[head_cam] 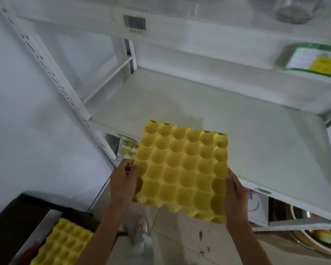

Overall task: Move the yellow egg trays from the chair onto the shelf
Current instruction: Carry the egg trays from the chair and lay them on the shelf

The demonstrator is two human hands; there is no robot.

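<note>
Currently one tray [182,171] is up in both my hands, left hand [123,181] clamped on its left edge, right hand [235,196] on its right edge, far edge just over the front edge of the shelf [237,119]. Shelf board looks bare, so I'd say nothing is placed yet. At least one more tray [63,243] sits on the chair [13,220], bottom left, so most of the job is left.

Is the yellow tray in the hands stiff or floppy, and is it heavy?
The tray probably is fairly stiff: held only at two side edges by the left hand and right hand, it does not sag. Likely light, since fingertips suffice. Its empty cups suggest nothing can roll out.
</note>
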